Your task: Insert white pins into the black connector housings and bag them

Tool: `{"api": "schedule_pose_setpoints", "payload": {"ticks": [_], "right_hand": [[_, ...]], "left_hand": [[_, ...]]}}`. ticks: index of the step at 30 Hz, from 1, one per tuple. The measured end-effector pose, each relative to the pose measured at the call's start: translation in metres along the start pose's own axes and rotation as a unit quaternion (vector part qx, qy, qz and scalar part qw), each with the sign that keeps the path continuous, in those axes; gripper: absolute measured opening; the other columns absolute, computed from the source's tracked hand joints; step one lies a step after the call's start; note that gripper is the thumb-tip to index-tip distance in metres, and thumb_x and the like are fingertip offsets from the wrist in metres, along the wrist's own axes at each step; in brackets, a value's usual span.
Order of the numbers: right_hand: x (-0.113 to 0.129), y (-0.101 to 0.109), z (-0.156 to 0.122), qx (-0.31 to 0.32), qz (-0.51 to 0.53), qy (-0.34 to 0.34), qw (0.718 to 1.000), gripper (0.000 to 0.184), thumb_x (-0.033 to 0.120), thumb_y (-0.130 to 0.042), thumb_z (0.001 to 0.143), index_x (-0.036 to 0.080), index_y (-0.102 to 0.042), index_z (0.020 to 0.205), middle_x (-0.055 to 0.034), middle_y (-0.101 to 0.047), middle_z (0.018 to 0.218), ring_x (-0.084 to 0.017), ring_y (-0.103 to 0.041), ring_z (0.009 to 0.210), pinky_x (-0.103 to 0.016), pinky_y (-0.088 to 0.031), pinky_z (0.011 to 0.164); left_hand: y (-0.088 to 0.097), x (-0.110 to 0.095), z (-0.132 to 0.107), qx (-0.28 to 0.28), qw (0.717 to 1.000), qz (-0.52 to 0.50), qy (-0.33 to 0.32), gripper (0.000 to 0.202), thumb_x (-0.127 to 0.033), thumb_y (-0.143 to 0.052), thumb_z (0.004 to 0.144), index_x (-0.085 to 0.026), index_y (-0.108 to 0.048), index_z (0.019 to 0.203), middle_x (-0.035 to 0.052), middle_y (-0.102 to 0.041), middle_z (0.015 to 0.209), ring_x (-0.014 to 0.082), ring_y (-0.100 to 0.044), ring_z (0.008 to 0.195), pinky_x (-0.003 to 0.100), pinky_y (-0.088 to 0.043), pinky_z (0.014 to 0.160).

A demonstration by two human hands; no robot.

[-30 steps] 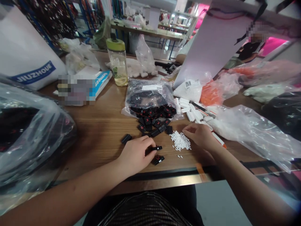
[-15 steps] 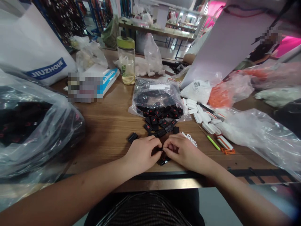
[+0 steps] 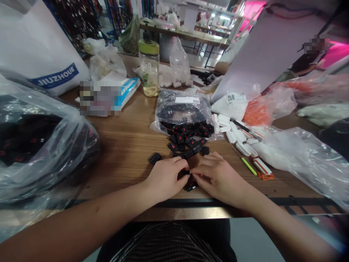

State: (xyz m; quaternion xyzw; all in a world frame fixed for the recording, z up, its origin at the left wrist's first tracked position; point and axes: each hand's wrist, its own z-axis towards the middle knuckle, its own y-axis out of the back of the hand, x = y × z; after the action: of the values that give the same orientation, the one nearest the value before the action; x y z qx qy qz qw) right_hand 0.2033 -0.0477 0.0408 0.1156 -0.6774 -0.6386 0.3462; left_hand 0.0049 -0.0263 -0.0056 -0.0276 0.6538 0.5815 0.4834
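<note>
My left hand (image 3: 168, 178) is closed in a pinch around a small black plastic part (image 3: 186, 173), mostly covered by the fingers. Opposite it, my right hand (image 3: 215, 174) has its thumb and fingertips pressed together at the part's right end; whatever sits in that pinch is too small to make out. Just below the fingertips, another black part with small white pieces (image 3: 192, 187) lies on the table. Beyond my hands is a loose heap of black plastic parts (image 3: 188, 142), some with red marks. One black part (image 3: 155, 158) lies apart, left of the heap.
Behind the heap lies a clear bag of black parts (image 3: 182, 109). A bottle with a green lid (image 3: 149, 69) stands farther back. White parts (image 3: 237, 134), a lime-green stick (image 3: 248, 166) and plastic bags (image 3: 289, 149) are at right. A large bag (image 3: 81, 145) fills the left.
My right hand has shifted slightly and now covers the small white pieces seen beside it before. My left hand keeps its pinch. The whole view has shifted a little.
</note>
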Motion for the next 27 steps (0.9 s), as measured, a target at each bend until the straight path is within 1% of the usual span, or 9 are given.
{"api": "schedule_pose_setpoints", "payload": {"ticks": [4,7,11,14,18,21,22,24,27], "right_hand": [[-0.001,0.001,-0.001,0.002,-0.006,0.0,1.0,0.019,0.016,-0.057,0.089,0.021,-0.073,0.08,-0.0041,-0.071,0.079,-0.018,-0.061,0.08,-0.034,-0.034,0.076],[-0.006,0.006,0.005,0.005,0.002,0.001,1.0,0.019,0.017,-0.057,0.09,0.021,-0.074,0.083,-0.003,-0.071,0.081,-0.017,-0.062,0.079,-0.032,-0.035,0.076],[-0.024,0.01,0.023,-0.007,-0.088,-0.03,0.996,0.022,0.017,-0.055,0.091,0.02,-0.074,0.101,-0.0054,-0.073,0.088,-0.02,-0.064,0.084,-0.034,-0.036,0.079],[-0.034,0.007,0.037,0.02,-0.144,-0.039,0.989,0.025,0.014,-0.056,0.087,0.018,-0.073,0.104,-0.0078,-0.074,0.094,-0.022,-0.065,0.086,-0.036,-0.034,0.08],[-0.032,0.005,0.043,0.045,-0.119,-0.03,0.992,0.021,0.015,-0.058,0.083,0.019,-0.074,0.097,-0.0051,-0.075,0.088,-0.02,-0.064,0.081,-0.034,-0.033,0.078],[-0.024,0.009,0.04,0.058,-0.07,-0.025,0.996,0.011,0.018,-0.061,0.082,0.019,-0.072,0.081,-0.0011,-0.071,0.073,-0.016,-0.059,0.071,-0.031,-0.033,0.074],[-0.022,0.01,0.039,0.062,-0.053,-0.032,0.996,0.011,0.02,-0.062,0.083,0.019,-0.07,0.075,0.0,-0.068,0.068,-0.014,-0.056,0.066,-0.03,-0.032,0.071],[-0.019,0.012,0.037,0.072,-0.024,-0.06,0.995,0.022,0.023,-0.06,0.086,0.018,-0.066,0.066,0.0012,-0.063,0.06,-0.011,-0.048,0.057,-0.029,-0.029,0.063],[-0.017,0.011,0.037,0.079,-0.007,-0.121,0.989,0.037,0.03,-0.056,0.091,0.017,-0.063,0.057,0.0007,-0.057,0.054,-0.01,-0.041,0.051,-0.029,-0.023,0.056]], "left_hand": [[0.0,0.0,-0.001,-0.003,1.0,-0.006,0.0,0.006,-0.015,-0.066,0.083,-0.019,-0.064,0.086,-0.0012,-0.064,0.083,0.0168,-0.061,0.074,0.029,-0.044,0.067],[0.0,0.0,-0.001,-0.002,1.0,-0.009,0.0,0.005,-0.016,-0.066,0.083,-0.019,-0.064,0.087,-0.0014,-0.063,0.082,0.016,-0.06,0.072,0.028,-0.043,0.065],[0.001,-0.002,-0.003,-0.002,1.0,-0.001,0.002,0.005,-0.018,-0.066,0.081,-0.019,-0.064,0.085,-0.0018,-0.061,0.079,0.0136,-0.054,0.063,0.027,-0.039,0.059],[0.004,-0.002,-0.004,-0.001,1.0,-0.012,-0.007,0.007,-0.016,-0.065,0.079,-0.019,-0.064,0.085,-0.0017,-0.058,0.076,0.013,-0.052,0.06,0.027,-0.037,0.057],[0.009,0.0,-0.004,-0.019,0.998,-0.052,-0.018,0.01,-0.018,-0.063,0.081,-0.019,-0.064,0.091,-0.0007,-0.056,0.077,0.0145,-0.053,0.066,0.027,-0.039,0.059],[0.009,0.004,-0.001,-0.043,0.997,-0.059,0.009,0.007,-0.014,-0.058,0.086,-0.018,-0.064,0.085,-0.0002,-0.057,0.079,0.0136,-0.053,0.066,0.026,-0.039,0.06],[0.008,0.005,0.0,-0.051,0.997,-0.051,0.021,0.008,-0.013,-0.058,0.086,-0.018,-0.064,0.083,-0.0002,-0.058,0.079,0.0134,-0.053,0.066,0.026,-0.039,0.06],[0.006,0.008,0.003,-0.058,0.997,-0.034,0.041,0.007,-0.014,-0.061,0.086,-0.019,-0.065,0.083,-0.0006,-0.059,0.079,0.0136,-0.054,0.066,0.027,-0.04,0.061],[0.004,0.009,0.006,-0.063,0.996,-0.015,0.056,0.009,-0.018,-0.067,0.085,-0.02,-0.068,0.093,-0.0015,-0.061,0.077,0.015,-0.057,0.067,0.028,-0.042,0.063]]}}
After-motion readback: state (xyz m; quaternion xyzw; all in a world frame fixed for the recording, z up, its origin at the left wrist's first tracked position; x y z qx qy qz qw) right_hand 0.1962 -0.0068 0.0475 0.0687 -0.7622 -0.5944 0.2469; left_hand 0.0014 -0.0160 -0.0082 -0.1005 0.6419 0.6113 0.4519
